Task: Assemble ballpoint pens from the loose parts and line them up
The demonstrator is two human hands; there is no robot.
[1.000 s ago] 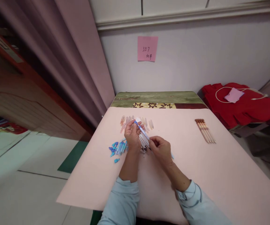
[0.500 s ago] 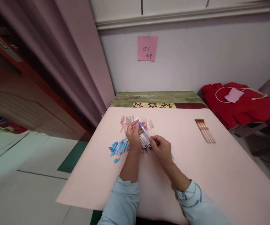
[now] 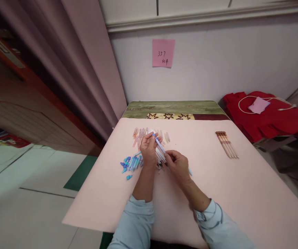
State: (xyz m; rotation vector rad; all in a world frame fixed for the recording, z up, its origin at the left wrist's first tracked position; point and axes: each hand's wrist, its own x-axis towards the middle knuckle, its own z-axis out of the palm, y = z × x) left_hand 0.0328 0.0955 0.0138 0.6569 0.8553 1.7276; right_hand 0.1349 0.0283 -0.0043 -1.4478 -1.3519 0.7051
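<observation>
A slim blue-and-white pen (image 3: pixel 160 144) is held at a slant between my hands above the table. My left hand (image 3: pixel 149 148) pinches its upper blue end between thumb and fingers. Around its lower end, the fingertips of my right hand (image 3: pixel 178 164) are closed. White pen refills with dark tips (image 3: pixel 160 157) lie under the hands, partly hidden. To the left are several blue pen barrels (image 3: pixel 134 163) and a heap of small blue caps or clips (image 3: pixel 125 162). Behind my left hand lie pinkish clear pen parts (image 3: pixel 141 134).
Several pens with brown tops (image 3: pixel 226 144) lie side by side at the right of the pink-covered table (image 3: pixel 216 193). A red cloth (image 3: pixel 275 121) with a white cable is beyond the right edge. A pink note (image 3: pixel 163 53) hangs on the wall.
Almost nothing differs. Both hands keep hold of the pen in nearly the same place, with only a slight shift of the left fingers; the view has moved a touch.
</observation>
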